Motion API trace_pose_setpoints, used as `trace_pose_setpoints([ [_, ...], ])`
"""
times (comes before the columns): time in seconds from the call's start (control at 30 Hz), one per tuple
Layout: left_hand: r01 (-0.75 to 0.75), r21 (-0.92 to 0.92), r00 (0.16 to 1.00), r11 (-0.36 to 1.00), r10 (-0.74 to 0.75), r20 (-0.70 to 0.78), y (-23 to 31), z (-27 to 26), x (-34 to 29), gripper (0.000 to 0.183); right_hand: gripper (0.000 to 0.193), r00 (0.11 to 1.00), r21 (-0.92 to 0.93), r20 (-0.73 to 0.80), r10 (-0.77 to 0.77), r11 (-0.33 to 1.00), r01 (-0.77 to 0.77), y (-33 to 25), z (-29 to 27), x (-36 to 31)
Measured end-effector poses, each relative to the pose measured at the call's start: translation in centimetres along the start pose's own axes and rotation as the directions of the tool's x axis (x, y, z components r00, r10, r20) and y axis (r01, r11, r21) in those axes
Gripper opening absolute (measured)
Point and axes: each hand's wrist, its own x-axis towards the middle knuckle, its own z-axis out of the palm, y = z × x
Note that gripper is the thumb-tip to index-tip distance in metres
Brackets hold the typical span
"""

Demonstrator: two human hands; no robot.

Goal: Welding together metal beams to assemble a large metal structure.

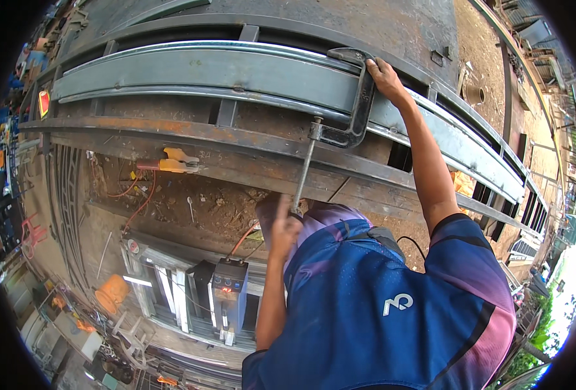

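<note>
A black C-clamp (364, 101) sits around a long grey steel channel (281, 75) and the dark steel frame (190, 132) beneath it. My right hand (385, 78) is wrapped over the clamp's back near its far corner. The clamp's threaded screw (307, 162) points toward my body. At the near end of that screw is my left hand (284, 231), smeared by motion. One finger seems stretched upward along the screw; the others are too blurred to read.
Orange-yellow welding pliers with a red cable (174, 162) lie on the near steel bar. A blue-grey welding machine (229, 292) stands left of my body on stacked metal sections. An orange bucket (112, 292) is farther left. A red-yellow object (44, 103) rests at the channel's left end.
</note>
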Motion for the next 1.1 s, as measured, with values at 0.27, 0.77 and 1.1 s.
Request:
trace_pose_setpoints([
  [0.27,0.062,-0.046,0.996,0.997,-0.065,-0.057,3.1,0.7,0.5,0.076,0.052,1.0,-0.019,-0.02,-0.005,1.0,0.005,0.9,0.1,0.1],
  [0.77,-0.268,0.458,0.778,0.847,0.471,-0.415,4.0,0.2,2.6,0.034,0.055,1.0,0.006,-0.008,0.021,1.0,-0.021,1.1,0.0,0.3],
  [1.1,-0.098,0.456,0.978,0.885,0.171,-0.12,4.6,3.0,8.8,0.03,0.065,0.989,0.074,0.0,0.149,0.986,-0.148,0.4,0.1,-0.2],
])
